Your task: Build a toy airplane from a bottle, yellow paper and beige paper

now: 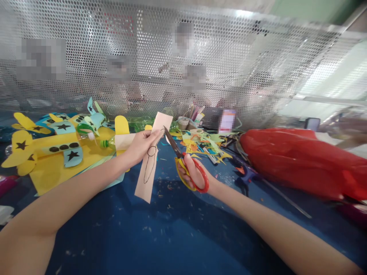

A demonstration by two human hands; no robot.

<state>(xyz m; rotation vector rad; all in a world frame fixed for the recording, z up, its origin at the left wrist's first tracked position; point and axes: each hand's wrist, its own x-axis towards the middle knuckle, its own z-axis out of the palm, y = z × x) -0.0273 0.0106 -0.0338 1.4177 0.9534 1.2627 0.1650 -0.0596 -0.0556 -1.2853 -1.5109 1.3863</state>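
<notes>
Head view: a strip [149, 168] bearing a drawn outline is pinched near its top by the closed left hand [142, 144] and held above the table [172, 233]. The scissors [175, 148] are gripped in the closed right hand [192, 172], blades at the strip's right edge (cutting looks barely started). Close following of the line is called for. Room is left on the near side; planes [48, 152] crowd the left, a bag [298, 160] the right.

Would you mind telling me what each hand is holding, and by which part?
Left hand pinches the paper strip at its upper left edge; right hand holds the scissors by the handles.
</notes>
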